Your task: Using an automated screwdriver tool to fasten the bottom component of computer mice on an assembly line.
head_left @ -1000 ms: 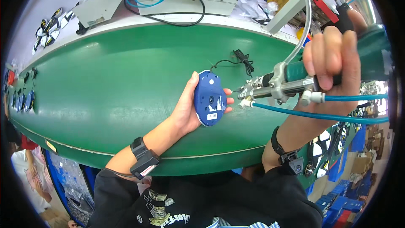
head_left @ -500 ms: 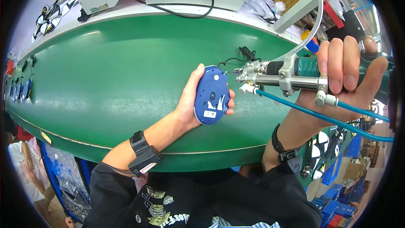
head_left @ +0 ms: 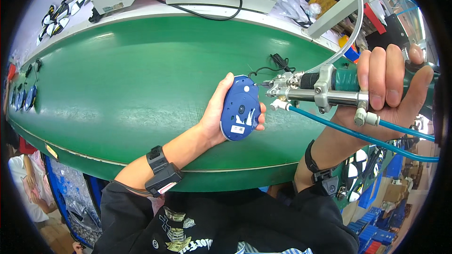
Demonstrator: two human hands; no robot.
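Observation:
A blue computer mouse (head_left: pixel 241 109), its underside facing up, rests in my left hand (head_left: pixel 214 115). The fingers of that hand wrap round both sides of it. White pads and a label show on its base, and its black cord (head_left: pixel 281 61) lies bundled just beyond, on the green surface. My right hand (head_left: pixel 388 77) grips the dark green body of a screwdriver with a metal feed head (head_left: pixel 325 87), held roughly level. Its thin bit reaches the upper right edge of the mouse; whether it sits in a screw hole I cannot tell.
A green conveyor belt (head_left: pixel 141 80) runs across under my hands. Several blue mice (head_left: pixel 30 98) lie at its far left. Blue air hoses (head_left: pixel 348 131) and a clear tube (head_left: pixel 354 28) hang from the tool. Black-and-white mice (head_left: pixel 353 171) are at the lower right.
My left hand and the mouse have shifted slightly right and down. The screwdriver has dropped a little, and its bit now overlaps the mouse's upper right edge.

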